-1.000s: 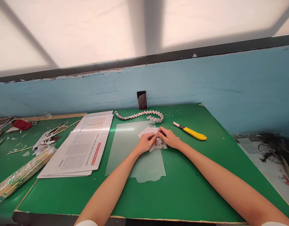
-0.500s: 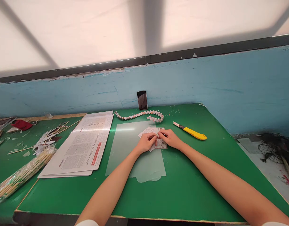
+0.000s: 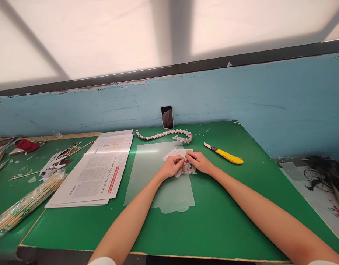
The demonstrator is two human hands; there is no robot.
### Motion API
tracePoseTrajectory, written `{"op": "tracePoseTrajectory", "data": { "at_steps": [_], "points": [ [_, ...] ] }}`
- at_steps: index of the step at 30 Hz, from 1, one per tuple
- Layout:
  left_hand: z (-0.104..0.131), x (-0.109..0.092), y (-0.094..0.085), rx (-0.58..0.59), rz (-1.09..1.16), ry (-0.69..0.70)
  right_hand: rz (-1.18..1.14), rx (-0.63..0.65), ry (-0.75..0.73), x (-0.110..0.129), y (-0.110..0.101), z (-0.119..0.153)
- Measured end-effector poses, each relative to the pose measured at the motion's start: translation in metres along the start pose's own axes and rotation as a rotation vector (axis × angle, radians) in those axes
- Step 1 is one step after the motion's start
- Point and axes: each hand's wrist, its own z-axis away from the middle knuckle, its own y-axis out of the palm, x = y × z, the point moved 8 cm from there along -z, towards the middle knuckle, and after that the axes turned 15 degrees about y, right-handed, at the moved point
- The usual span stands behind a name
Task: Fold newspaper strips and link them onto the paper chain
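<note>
My left hand and my right hand meet with thumbs and fingertips pinched close together. What lies between the fingertips is too small and covered to make out. Cut pieces of newsprint lie directly under the hands, partly covered by them. Beneath these is a translucent sheet with an uneven front edge. A zigzag chain of folded paper curves behind the hands. To the right of my right hand rests a yellow utility knife, its blade out and pointing to the back left.
Folded newspapers lie left of the sheet. A phone leans on the blue wall. Farther left are bagged wooden sticks, paper scraps and a red cloth-like item. The green table's front edge is near my forearms.
</note>
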Motion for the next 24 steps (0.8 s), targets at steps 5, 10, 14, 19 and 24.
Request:
{"op": "tracePoseTrajectory", "data": {
  "at_steps": [5, 10, 14, 19, 24],
  "points": [
    [0.0, -0.002, 0.001, 0.006, 0.031, -0.011, 0.028, -0.013, -0.004, 0.003, -0.001, 0.001],
    [-0.001, -0.002, 0.001, 0.016, 0.027, -0.01, 0.076, -0.047, -0.028, 0.004, -0.001, 0.002],
    [-0.001, -0.003, 0.002, 0.023, 0.012, -0.01, 0.121, -0.12, -0.053, 0.001, -0.001, 0.002],
    [-0.002, -0.007, 0.003, 0.04, 0.072, -0.014, 0.254, -0.268, -0.111, 0.004, -0.004, 0.006],
    [-0.003, -0.003, 0.001, -0.016, 0.138, -0.027, 0.45, -0.419, -0.275, 0.018, -0.002, 0.016]
  ]
}}
